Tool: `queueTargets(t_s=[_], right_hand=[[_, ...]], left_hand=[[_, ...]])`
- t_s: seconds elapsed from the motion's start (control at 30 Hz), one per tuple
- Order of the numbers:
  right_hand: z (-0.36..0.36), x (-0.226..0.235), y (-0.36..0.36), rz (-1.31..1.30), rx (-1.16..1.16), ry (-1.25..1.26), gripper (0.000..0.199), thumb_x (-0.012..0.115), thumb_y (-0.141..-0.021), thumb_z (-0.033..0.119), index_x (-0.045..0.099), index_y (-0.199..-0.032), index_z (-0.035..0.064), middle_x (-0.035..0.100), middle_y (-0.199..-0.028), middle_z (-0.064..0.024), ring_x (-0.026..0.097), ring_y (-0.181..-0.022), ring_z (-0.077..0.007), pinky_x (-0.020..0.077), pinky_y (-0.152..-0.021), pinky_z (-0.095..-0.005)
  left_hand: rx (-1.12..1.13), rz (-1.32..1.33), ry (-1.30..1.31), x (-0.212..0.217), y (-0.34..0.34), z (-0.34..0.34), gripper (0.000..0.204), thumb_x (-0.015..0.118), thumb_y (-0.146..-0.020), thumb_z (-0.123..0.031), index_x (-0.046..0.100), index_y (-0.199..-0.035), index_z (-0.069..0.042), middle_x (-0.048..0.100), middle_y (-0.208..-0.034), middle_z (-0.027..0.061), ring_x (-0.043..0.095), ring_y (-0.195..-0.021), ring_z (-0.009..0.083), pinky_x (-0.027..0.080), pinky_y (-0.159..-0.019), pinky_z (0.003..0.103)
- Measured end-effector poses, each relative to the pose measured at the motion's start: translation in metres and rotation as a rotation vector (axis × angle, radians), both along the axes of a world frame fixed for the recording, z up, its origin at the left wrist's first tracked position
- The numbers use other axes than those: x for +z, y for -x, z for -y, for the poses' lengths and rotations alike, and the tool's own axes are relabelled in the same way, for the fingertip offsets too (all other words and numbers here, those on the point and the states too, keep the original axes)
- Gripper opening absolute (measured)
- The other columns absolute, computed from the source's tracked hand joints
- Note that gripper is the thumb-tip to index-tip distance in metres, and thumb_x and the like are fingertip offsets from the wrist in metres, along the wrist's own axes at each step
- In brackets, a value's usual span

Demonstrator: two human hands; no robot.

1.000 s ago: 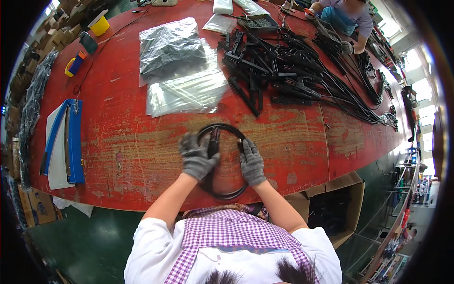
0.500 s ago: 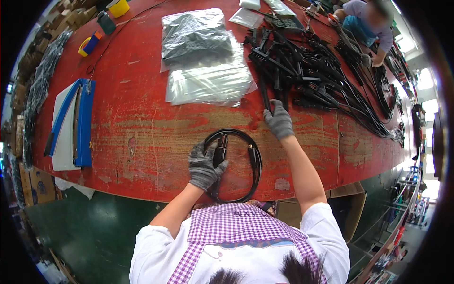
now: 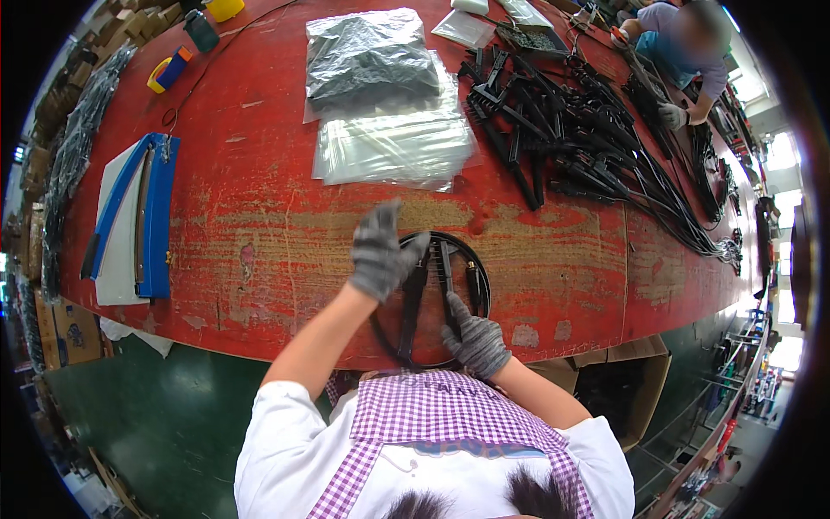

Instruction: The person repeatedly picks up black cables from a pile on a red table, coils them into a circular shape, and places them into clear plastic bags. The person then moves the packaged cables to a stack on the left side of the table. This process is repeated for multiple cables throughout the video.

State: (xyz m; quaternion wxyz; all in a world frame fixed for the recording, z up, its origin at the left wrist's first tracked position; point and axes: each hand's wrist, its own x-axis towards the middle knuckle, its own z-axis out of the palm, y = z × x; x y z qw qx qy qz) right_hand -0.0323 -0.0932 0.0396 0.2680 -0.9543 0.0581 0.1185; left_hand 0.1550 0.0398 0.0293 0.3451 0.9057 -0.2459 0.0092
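A coil of black cable (image 3: 487, 303) lies on the red table near its front edge. Within the loop rests a black handled clamp (image 3: 413, 298), looking like an electrode holder, beside a brass-tipped cable plug (image 3: 473, 278). My right hand (image 3: 477, 342), in a grey striped glove, is closed on the lower end of a long black tool (image 3: 445, 266). That tool lies inside the coil, its far end seeming to carry short bristles. My left hand (image 3: 380, 251), gloved alike, hovers over the coil's upper left with fingers stretched and thumb apart, slightly blurred and holding nothing.
Clear plastic bags (image 3: 393, 147) are stacked ahead of the coil. A heap of black tools and cables (image 3: 562, 130) spreads to the far right, where a co-worker (image 3: 683, 52) handles cables. A blue paper cutter (image 3: 156, 225) and a tape dispenser (image 3: 169, 71) sit at left.
My right hand has come back from the heap to the coil, bringing a black tool. My left hand has let go of the clamp and risen forward.
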Motion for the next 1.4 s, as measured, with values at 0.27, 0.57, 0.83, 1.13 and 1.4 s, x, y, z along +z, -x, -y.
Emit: queueTargets(t_s=[0.27,0.57,0.83,1.13,1.4], right_hand=[[-0.015,-0.007,0.008,-0.157,-0.125,0.028,0.075,0.057,-0.076,0.03,0.022,-0.138,0.0062,0.058,-0.058,-0.0202,0.058,-0.052,-0.0372,0.0453,-0.049,-0.048],[0.051,0.002,-0.073,0.558,-0.044,-0.051,0.039,0.065,-0.075,0.019,0.054,-0.112,0.0101,0.06,-0.08,-0.0123,0.058,-0.071,-0.0305,0.0456,-0.061,-0.041],[0.043,-0.012,-0.241,0.859,0.169,0.705,0.027,0.052,-0.075,0.021,0.058,-0.1,0.0142,0.057,-0.098,-0.0047,0.052,-0.097,-0.0242,0.0313,-0.093,-0.0423],[0.033,-0.016,-0.234,0.781,0.268,0.458,0.038,0.051,-0.074,0.019,0.053,-0.112,0.0141,0.055,-0.111,-0.0052,0.05,-0.102,-0.0223,0.0371,-0.087,-0.0393],[0.045,-0.028,-0.246,0.603,0.281,0.578,0.014,0.052,-0.074,0.019,0.06,-0.084,0.0157,0.059,-0.086,-0.0017,0.054,-0.09,-0.0208,0.0395,-0.079,-0.0383]], left_hand=[[0.156,-0.045,-0.56,-0.002,-0.114,0.091,0.073,0.061,-0.072,-0.053,0.04,-0.121,-0.003,0.048,-0.117,0.0182,0.05,-0.107,0.0331,0.044,-0.086,0.041],[0.233,-0.324,-0.061,-0.05,-0.139,0.057,0.022,0.056,-0.081,-0.023,0.059,-0.089,-0.002,0.065,-0.078,0.0127,0.064,-0.072,0.0229,0.05,-0.064,0.036],[0.515,-0.978,1.312,-0.051,-0.088,0.04,0.01,0.054,-0.083,-0.001,0.054,-0.093,0.002,0.06,-0.084,0.0131,0.063,-0.069,0.0247,0.057,-0.06,0.036],[0.504,-1.203,1.507,-0.072,-0.093,0.024,0.005,0.056,-0.084,-0.005,0.057,-0.087,-0.002,0.06,-0.076,0.0089,0.06,-0.07,0.0213,0.054,-0.061,0.032],[0.556,-1.092,1.207,-0.055,-0.092,0.02,0.01,0.07,-0.077,-0.016,0.062,-0.076,-0.011,0.055,-0.062,-0.0009,0.048,-0.049,0.0098,0.037,-0.043,0.023]])
